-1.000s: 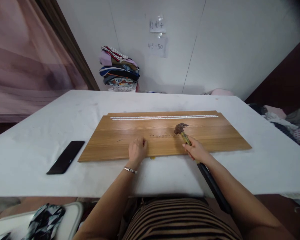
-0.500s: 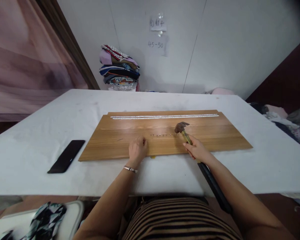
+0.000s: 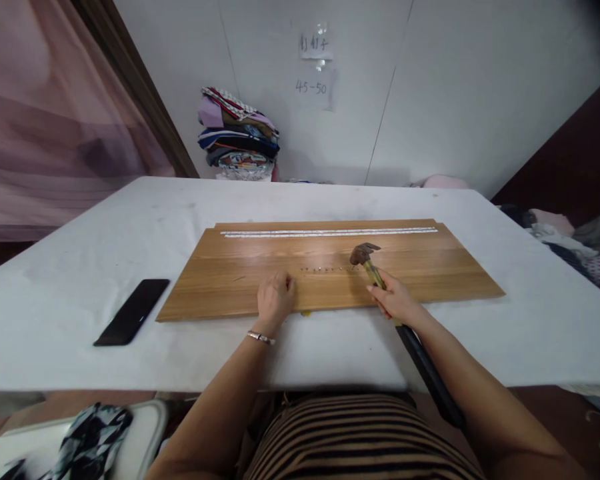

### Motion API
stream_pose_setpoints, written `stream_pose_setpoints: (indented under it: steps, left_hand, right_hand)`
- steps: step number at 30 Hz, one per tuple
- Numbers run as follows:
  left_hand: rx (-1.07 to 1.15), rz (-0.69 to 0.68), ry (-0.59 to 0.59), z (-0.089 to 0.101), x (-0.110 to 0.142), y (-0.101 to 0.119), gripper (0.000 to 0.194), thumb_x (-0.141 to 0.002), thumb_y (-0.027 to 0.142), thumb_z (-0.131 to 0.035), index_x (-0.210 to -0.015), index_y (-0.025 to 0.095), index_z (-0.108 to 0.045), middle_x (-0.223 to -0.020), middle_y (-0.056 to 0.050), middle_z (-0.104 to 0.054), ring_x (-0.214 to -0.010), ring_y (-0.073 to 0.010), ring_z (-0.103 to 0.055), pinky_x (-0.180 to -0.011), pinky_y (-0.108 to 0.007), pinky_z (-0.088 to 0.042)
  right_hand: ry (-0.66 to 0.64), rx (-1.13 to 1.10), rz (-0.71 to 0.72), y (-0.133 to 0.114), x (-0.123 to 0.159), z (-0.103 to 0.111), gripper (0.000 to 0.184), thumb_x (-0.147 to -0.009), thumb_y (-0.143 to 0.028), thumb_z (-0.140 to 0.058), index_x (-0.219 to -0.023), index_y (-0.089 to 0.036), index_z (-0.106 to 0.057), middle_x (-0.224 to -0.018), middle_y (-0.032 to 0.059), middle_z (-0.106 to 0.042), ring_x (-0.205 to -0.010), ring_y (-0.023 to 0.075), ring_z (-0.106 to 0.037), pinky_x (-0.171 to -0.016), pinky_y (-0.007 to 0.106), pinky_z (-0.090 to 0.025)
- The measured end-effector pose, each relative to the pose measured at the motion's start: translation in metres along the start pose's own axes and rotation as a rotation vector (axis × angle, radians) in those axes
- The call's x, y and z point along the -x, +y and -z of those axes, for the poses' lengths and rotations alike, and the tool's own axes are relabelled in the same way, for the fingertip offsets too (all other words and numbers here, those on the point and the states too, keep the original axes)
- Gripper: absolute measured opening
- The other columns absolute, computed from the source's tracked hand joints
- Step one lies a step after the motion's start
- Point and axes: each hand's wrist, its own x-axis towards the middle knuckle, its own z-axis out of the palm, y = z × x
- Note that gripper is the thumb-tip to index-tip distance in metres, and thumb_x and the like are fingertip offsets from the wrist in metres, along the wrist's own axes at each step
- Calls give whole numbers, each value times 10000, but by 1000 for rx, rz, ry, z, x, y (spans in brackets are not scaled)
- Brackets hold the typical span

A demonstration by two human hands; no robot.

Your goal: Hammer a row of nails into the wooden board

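My right hand [image 3: 393, 298] is wrapped round the handle of a claw hammer [image 3: 364, 253], high up near its rusty head. The black grip of the handle runs back under my forearm. The head is over a wooden board [image 3: 210, 280], at the right end of a row of several small nails [image 3: 320, 269] standing in it. My left hand [image 3: 275, 297] rests on the board's near part, left of the row, with its fingers curled closed; whatever they hold, if anything, is hidden. A thin nail-like piece [image 3: 239, 279] lies on the board farther left.
Two white marked strips [image 3: 330, 233] lie along the board's far edge. A black phone [image 3: 133, 312] is on the white table [image 3: 55, 293] to the left. Folded clothes [image 3: 240, 137] are stacked behind, by the wall. A stool with patterned cloth [image 3: 93, 440] stands lower left.
Both hands and the hammer hold nearly the same places. The whole view shifts very slightly; nothing is taken up or let go.
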Motion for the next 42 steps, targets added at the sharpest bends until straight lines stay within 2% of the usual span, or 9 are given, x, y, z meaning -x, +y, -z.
stream_pose_setpoints:
  steps: [11, 16, 22, 42]
  left_hand:
    - [-30, 2, -13, 2, 0, 2, 191, -937, 262, -485, -868, 201, -653, -921, -82, -722, -908, -225, -646, -786, -318, -436]
    - [-32, 0, -13, 3, 0, 2, 187, -935, 268, -497, -855, 202, -653, -916, -84, -723, -906, -227, -645, -787, -320, -436]
    - [-12, -4, -1, 1, -1, 1, 191, -929, 269, -491, -856, 209, -657, -913, -81, -717, -901, -222, -640, -786, -318, -436]
    - [-17, 4, -6, 0, -1, -1, 197, -930, 275, -489, -859, 216, -664, -899, -77, -722, -897, -227, -652, -782, -318, -449]
  right_hand:
    - [3, -28, 5, 2, -1, 0, 257, -823, -307, -592, -1054, -215, -528, -531, -113, -484, -301, 71, -371, -308, 201, -290]
    - [-2, -27, -5, 6, -3, -1, 179, -823, -309, -592, -957, -221, -512, -535, -111, -487, -299, 62, -377, -295, 190, -283]
    - [1, -35, 15, 8, -4, -1, 230, -815, -330, -604, -998, -229, -508, -523, -119, -472, -300, 58, -375, -291, 177, -305]
    - [-1, -13, -2, 3, -2, -2, 193, -815, -323, -572, -964, -229, -493, -533, -114, -468, -300, 73, -371, -302, 205, -285]
